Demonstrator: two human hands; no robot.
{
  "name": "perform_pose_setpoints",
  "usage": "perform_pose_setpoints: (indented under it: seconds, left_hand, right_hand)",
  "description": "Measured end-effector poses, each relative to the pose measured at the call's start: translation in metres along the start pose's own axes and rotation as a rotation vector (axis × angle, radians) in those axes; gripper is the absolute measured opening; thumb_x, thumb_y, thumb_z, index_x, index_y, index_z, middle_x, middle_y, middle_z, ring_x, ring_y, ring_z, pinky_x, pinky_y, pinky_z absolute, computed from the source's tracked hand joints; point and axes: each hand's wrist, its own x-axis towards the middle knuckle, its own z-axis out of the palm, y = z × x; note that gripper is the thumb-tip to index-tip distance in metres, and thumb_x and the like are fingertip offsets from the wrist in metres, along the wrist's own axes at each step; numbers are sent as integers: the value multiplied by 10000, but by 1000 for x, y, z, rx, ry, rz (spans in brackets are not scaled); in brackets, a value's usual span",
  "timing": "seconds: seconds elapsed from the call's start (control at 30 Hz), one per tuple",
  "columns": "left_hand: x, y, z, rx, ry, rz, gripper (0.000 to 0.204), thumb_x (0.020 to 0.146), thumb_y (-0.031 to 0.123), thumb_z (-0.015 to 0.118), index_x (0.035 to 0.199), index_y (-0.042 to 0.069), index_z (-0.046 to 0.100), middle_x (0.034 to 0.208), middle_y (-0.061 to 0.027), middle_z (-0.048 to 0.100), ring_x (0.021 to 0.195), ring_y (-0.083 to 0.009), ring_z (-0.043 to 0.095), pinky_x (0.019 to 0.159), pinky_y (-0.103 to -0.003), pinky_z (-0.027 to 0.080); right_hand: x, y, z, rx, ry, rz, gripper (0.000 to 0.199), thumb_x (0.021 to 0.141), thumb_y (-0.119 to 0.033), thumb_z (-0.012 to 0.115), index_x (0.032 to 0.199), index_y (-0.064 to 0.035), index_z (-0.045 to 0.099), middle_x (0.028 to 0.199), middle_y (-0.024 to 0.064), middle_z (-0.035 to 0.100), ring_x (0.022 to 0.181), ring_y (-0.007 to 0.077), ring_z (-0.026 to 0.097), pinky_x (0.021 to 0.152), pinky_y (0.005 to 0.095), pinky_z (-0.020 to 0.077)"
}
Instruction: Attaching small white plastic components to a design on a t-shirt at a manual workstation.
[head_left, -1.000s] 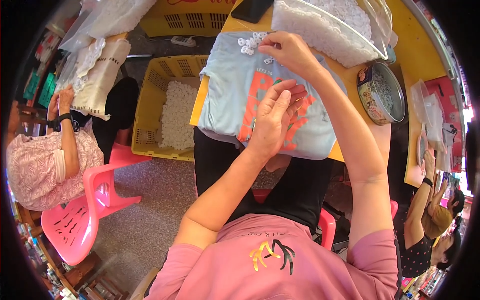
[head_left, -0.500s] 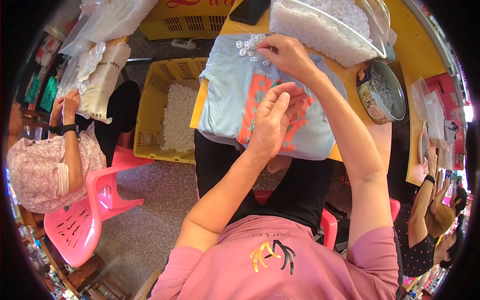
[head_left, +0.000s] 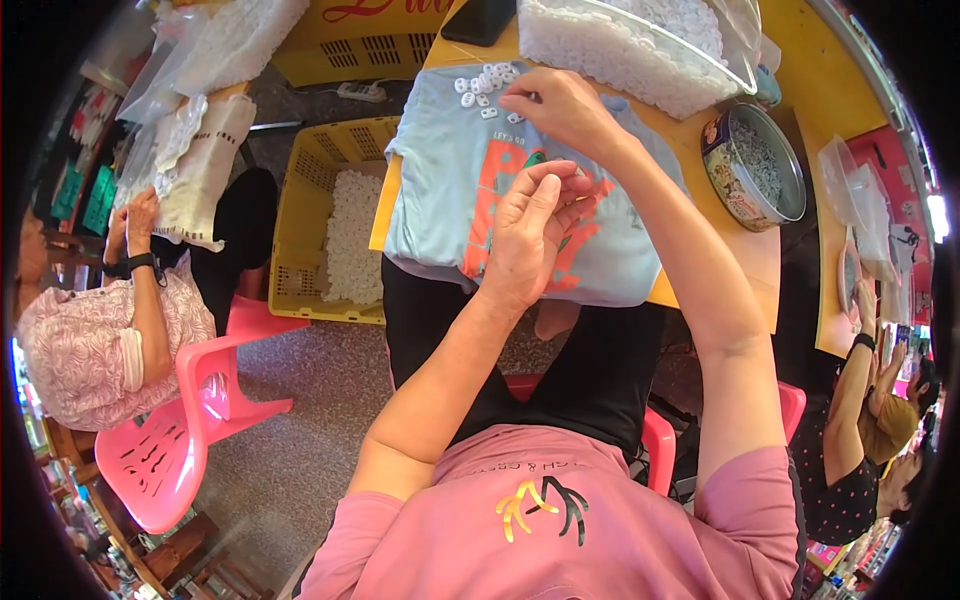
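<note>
A light blue printed cloth (head_left: 425,205), folded like a T-shirt, lies over the table edge in front of me. Near its far edge sits a loose group of small white plastic pieces (head_left: 468,100) with dark slots or holes. My right hand (head_left: 565,108) is right beside these pieces, thumb and fingers pinched together. Whatever is between its fingertips is hidden. Lower down, above the orange print, my left hand (head_left: 527,225) is cupped with its fingers curled and the thumb over them. Its palm is turned away, so what it holds cannot be seen.
Beyond the cloth, a clear bin (head_left: 610,75) is full of white pieces. To its right stands a round tin (head_left: 728,178) with small greyish items. A yellow crate (head_left: 300,205) holds more pieces at left, near a pink chair (head_left: 150,470). Other people (head_left: 110,340) work on both sides.
The whole view has shifted slightly, so the table things appear a little further up and left. My right hand stays by the white pieces, and my left hand remains cupped.
</note>
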Motion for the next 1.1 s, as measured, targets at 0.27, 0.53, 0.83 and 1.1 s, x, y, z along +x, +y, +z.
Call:
perform_pose_setpoints:
  seconds: [0.27, 0.53, 0.83, 1.1]
  left_hand:
    - [-1, 1, -1, -55, -40, 12, 244, 1036, 158, 449, 1201, 5, 542, 1103, -136, 640, 1063, -230, 622, 971, -407, 499]
    - [-1, -1, -2, -89, -37, 0, 219, 1036, 174, 466, 1174, 22, 543, 1052, -108, 636, 1022, -219, 628, 936, -390, 502]
    - [-8, -4, 17, 345, 50, 271, 214, 965, 12, 563, 1175, 37, 532, 1056, -67, 596, 959, -138, 611, 828, -283, 541]
    - [-8, -19, 16, 777, 27, 398, 180, 911, -38, 621, 1084, 10, 642, 1055, -48, 609, 947, -120, 609, 800, -247, 519]
  right_hand:
    - [13, 0, 15, -235, -35, -140, 219, 822, -290, 667, 869, -81, 714, 799, 114, 685, 806, 333, 645, 700, 451, 491]
    - [-8, -5, -2, 99, -115, 50, 221, 814, -257, 663, 884, -49, 687, 771, 88, 670, 754, 219, 635, 676, 370, 491]
    - [-98, -10, -55, 658, -133, 381, 272, 883, -309, 680, 905, -39, 659, 745, -47, 557, 677, 44, 482, 617, 211, 391]
    - [-144, -20, -48, 679, -2, 507, 288, 909, -309, 671, 955, -25, 645, 831, -11, 608, 693, 51, 524, 627, 209, 453]
